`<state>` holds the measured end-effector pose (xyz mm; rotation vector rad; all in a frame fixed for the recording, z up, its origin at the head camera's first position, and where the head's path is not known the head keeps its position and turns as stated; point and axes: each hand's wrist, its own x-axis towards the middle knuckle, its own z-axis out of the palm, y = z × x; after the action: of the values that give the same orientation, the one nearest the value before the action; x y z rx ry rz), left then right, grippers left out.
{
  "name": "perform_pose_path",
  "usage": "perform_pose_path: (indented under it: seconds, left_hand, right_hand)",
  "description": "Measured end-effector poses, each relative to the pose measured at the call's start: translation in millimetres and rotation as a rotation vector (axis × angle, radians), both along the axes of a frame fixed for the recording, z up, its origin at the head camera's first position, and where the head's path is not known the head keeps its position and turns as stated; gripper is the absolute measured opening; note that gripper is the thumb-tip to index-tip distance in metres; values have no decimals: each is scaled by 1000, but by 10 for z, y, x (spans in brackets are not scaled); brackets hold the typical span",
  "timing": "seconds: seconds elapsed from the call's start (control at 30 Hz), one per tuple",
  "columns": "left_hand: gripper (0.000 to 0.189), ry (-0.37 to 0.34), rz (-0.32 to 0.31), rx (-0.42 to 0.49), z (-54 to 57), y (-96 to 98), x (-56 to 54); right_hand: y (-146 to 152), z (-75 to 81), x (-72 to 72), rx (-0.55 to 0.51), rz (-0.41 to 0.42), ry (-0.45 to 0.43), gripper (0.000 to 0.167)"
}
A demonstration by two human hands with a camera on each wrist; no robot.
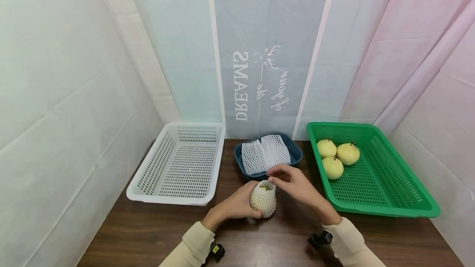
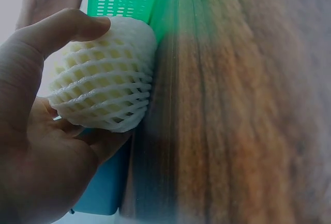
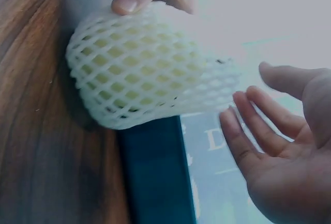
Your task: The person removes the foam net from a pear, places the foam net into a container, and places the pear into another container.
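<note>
A pale yellow pear (image 3: 132, 61) stands on the table inside a white foam net sleeve (image 1: 263, 204), whose narrowed open end points up. My left hand (image 1: 237, 203) grips the sleeved pear from the left, the thumb on the near side and fingers round the far side. At the top right of the sleeve is my right hand (image 1: 297, 186), thumb and fingers spread apart with nothing between them. Its fingertips (image 3: 239, 95) are right at the sleeve's upper rim in the right wrist view. The pear's stem end shows through the top opening.
A dark blue tub (image 1: 297, 151) with white foam net sleeves (image 1: 274, 149) stands just behind my hands. To the right, a green basket (image 1: 404, 172) holds three bare pears (image 1: 348, 153). A white basket (image 1: 213, 176) stands on the left of the brown wooden table (image 1: 148, 234).
</note>
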<state>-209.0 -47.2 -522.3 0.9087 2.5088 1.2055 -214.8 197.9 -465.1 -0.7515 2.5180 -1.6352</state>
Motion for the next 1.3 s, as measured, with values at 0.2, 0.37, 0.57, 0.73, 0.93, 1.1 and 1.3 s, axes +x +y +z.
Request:
perform_pose_path:
  seconds: [0.2,0.37,0.57,0.73,0.93,1.1,1.3]
  left_hand:
    - [86,3,9,-3,4,8,12]
    - [84,16,5,0,10,2,15]
    - [81,13,0,12,14,-1,24]
    - [82,-1,-1,22,5,-6,26]
    - [83,-4,-2,26,-11,-17,14]
    - [83,-2,-1,23,-21,-16,6]
    - [83,-7,2,25,-27,-22,9]
  right_hand:
    - [-98,109,16,-34,44,97,14]
    - [-164,121,12,50,84,166,12]
    - [-211,121,31,179,86,222,10]
    - [-206,136,55,218,100,223,10]
    - [-174,132,77,275,148,202,14]
    - [-166,102,97,321,180,202,21]
    - [-181,75,107,371,175,206,27]
